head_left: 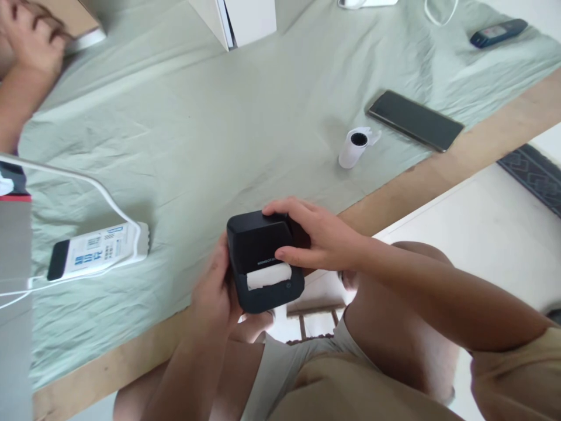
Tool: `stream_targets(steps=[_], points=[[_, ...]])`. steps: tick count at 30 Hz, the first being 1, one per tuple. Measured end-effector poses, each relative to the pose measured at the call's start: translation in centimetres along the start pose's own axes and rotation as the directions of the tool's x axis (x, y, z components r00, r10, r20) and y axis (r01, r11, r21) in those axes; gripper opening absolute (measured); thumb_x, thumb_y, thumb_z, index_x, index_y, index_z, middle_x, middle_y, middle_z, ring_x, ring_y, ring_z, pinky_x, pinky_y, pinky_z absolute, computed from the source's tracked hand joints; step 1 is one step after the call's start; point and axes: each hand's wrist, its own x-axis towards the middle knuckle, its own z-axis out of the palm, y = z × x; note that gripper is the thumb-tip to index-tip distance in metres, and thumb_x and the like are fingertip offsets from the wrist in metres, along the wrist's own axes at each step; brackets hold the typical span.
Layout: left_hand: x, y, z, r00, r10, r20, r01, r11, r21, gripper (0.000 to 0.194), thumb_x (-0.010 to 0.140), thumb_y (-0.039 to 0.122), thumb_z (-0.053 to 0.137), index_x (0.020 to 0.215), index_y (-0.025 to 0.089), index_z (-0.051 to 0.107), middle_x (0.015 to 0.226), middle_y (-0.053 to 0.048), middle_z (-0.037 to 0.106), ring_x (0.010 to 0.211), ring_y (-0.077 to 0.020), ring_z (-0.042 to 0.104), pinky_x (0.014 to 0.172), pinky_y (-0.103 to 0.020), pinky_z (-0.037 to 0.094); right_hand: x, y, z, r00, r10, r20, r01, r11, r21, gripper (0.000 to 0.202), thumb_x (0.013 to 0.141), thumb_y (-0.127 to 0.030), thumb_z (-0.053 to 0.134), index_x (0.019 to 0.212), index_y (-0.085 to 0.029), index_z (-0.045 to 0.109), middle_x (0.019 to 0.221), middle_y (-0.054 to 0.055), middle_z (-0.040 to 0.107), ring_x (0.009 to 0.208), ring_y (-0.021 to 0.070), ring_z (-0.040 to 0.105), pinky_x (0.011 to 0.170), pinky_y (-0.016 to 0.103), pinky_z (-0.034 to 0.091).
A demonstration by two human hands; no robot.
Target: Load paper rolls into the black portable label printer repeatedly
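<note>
A small black label printer (258, 240) is held over the table's front edge, a strip of white paper (269, 276) showing at its slot. My left hand (217, 286) wraps round its left side, with the fingertips hidden beneath it. From the right, my right hand (311, 231) grips the top, thumb and fingers spread across the lid. On the cloth beyond my right hand stands a small white paper roll (352, 149) with a dark core and a loose end.
A dark smartphone (415, 120) lies near the wooden edge (416, 175). At left sits a white power bank (99, 251) with cables. Another person's hand (37, 44) rests by a cardboard box (72, 20). A white box (252, 20) and a dark blue device (498, 33) are farther back.
</note>
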Motion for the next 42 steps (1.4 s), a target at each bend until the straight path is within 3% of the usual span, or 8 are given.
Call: stream_targets(steps=[2,9,15,19,22,27,37,42], points=[[0.07,0.1,0.17,1.0,0.0,-0.028,0.0,1.0,0.002,0.046,0.088,0.053,0.073,0.121,0.022,0.075,0.098,-0.005,0.081,0.077,-0.0201,0.075,0.061,-0.027,0.061,-0.03,0.02,0.0,1.0,-0.002,0.001,0.002,1.0,0.003,0.054,0.091,-0.049,0.061,0.137,-0.022,0.05,0.136,0.013,0.064,0.118,0.0265,0.065,0.094,0.044,0.056],[0.13,0.27,0.22,0.996,0.057,0.074,-0.056,0.998,-0.025,0.034,0.091,0.047,0.072,0.113,0.022,0.078,0.096,-0.003,0.08,0.079,-0.0169,0.074,0.066,-0.024,0.061,-0.11,0.11,0.14,1.0,-0.007,-0.014,0.007,1.0,-0.015,0.054,0.091,-0.049,0.061,0.137,-0.022,0.05,0.136,0.013,0.064,0.118,0.0266,0.065,0.094,0.044,0.056],[0.11,0.0,-0.03,0.997,0.047,0.065,-0.048,0.999,0.008,0.047,0.09,0.053,0.072,0.123,0.021,0.075,0.103,-0.006,0.08,0.086,-0.0203,0.076,0.071,-0.029,0.063,-0.08,0.07,0.11,1.0,0.008,-0.015,-0.008,1.0,-0.018,0.054,0.091,-0.05,0.061,0.136,-0.023,0.05,0.135,0.012,0.064,0.117,0.0271,0.065,0.092,0.044,0.057],[0.01,0.12,0.05,0.999,0.037,0.021,-0.037,0.999,-0.001,0.044,0.088,0.052,0.074,0.119,0.021,0.076,0.099,-0.004,0.08,0.08,-0.0181,0.075,0.067,-0.027,0.062,-0.1,0.1,0.14,1.0,0.011,-0.015,-0.012,1.0,-0.02,0.056,0.09,-0.051,0.061,0.137,-0.022,0.05,0.136,0.013,0.064,0.118,0.0277,0.065,0.093,0.045,0.056],[-0.05,0.36,0.21,0.999,0.011,0.053,-0.012,1.0,0.026,0.044,0.088,0.051,0.074,0.119,0.021,0.075,0.097,-0.005,0.08,0.077,-0.0194,0.073,0.064,-0.028,0.061,-0.05,0.11,0.13,1.0,0.002,-0.012,-0.002,1.0,-0.017,0.055,0.091,-0.051,0.06,0.137,-0.022,0.05,0.135,0.012,0.064,0.117,0.027,0.065,0.093,0.045,0.056],[-0.1,0.58,0.32,0.998,0.019,0.052,-0.022,0.998,0.062,0.052,0.09,0.056,0.069,0.128,0.021,0.072,0.104,-0.007,0.079,0.087,-0.0231,0.075,0.069,-0.032,0.062,0.03,0.06,0.03,1.0,-0.007,0.001,0.007,1.0,0.0,0.054,0.091,-0.05,0.061,0.137,-0.023,0.05,0.136,0.012,0.064,0.119,0.0262,0.064,0.095,0.043,0.056],[-0.25,0.7,0.6,0.997,0.054,0.047,-0.055,0.998,0.026,0.04,0.091,0.049,0.072,0.118,0.02,0.076,0.093,-0.003,0.078,0.076,-0.016,0.073,0.062,-0.024,0.06,-0.06,0.0,-0.01,1.0,0.009,0.01,-0.009,1.0,0.0,0.056,0.091,-0.051,0.06,0.139,-0.022,0.049,0.138,0.013,0.063,0.119,0.0276,0.064,0.095,0.045,0.057],[-0.31,0.98,0.5,0.994,0.04,0.105,-0.046,0.998,0.052,0.042,0.089,0.05,0.073,0.121,0.022,0.075,0.09,-0.003,0.077,0.072,-0.0162,0.072,0.061,-0.024,0.06,-0.08,0.11,0.07,1.0,-0.004,-0.012,0.004,1.0,0.001,0.055,0.091,-0.051,0.061,0.137,-0.024,0.05,0.137,0.012,0.064,0.118,0.0275,0.064,0.094,0.045,0.057]])
